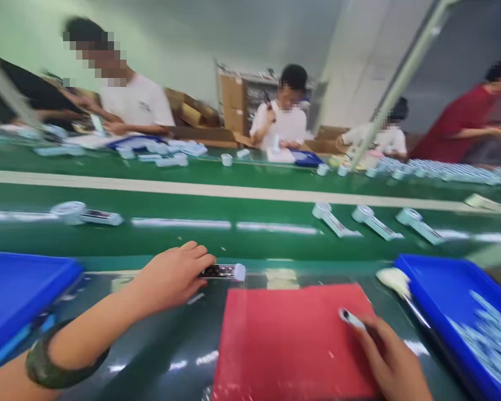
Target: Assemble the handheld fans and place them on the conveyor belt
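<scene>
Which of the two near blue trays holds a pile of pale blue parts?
The right tray, near the right hand, its pile in plain view; the left tray shows none.

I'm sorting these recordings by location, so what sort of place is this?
Probably a small-product assembly line: a long green belt carries matching light-blue parts, and several people work along its far side.

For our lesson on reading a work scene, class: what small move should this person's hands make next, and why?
Probably ease the dark-faced part onto the red mat: the left hand has its fingers on it just beyond the mat, while the right hand holds a small pale piece over the mat.
</scene>
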Tool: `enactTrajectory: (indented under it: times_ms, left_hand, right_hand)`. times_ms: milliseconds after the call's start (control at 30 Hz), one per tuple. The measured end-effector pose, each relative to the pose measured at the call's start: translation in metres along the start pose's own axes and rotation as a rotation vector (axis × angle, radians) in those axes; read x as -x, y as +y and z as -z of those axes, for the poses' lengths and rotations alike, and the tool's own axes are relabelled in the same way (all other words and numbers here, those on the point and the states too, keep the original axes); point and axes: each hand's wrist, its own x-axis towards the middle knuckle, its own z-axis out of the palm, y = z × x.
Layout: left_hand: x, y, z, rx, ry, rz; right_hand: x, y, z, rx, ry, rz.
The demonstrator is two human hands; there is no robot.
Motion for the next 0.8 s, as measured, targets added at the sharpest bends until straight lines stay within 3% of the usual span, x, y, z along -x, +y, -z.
enactTrajectory:
  times_ms: [67, 133, 200, 267, 400, 600, 700, 800]
  left_hand:
    - [-0.014, 0.056, -0.005, 0.107, 0.035, -0.212]
    - [-0.024, 0.102, -0.013, 0.165, 0.058, -0.338]
    - [-0.032, 0.134, -0.023, 0.178, 0.082, -0.378]
    - [-0.036, 0.152, -0.034, 0.179, 0.095, -0.357]
    - [-0.036, 0.155, -0.044, 0.197, 0.081, -0.299]
    - [-0.026, 0.15, -0.042, 0.368, 0.197, -0.264]
    - [-0.025, 0.152, -0.044, 0.496, 0.206, -0.298]
    - [-0.024, 0.155, -0.045, 0.588, 0.215, -0.301]
  right_hand:
    - [-0.002, -0.017, 0.021, -0.176, -0.044, -0.019]
    - [-0.012, -0.035, 0.035, -0.278, -0.013, 0.018]
    - [-0.02, -0.05, 0.043, -0.356, -0.004, 0.053]
    - [-0.023, -0.062, 0.048, -0.391, -0.035, 0.092]
    - [-0.028, -0.083, 0.043, -0.327, -0.145, 0.19]
    - [-0.048, -0.113, 0.022, -0.091, -0.323, 0.394]
    - [-0.05, -0.116, 0.018, -0.054, -0.35, 0.419]
    - [-0.05, -0.114, 0.016, -0.16, -0.331, 0.368]
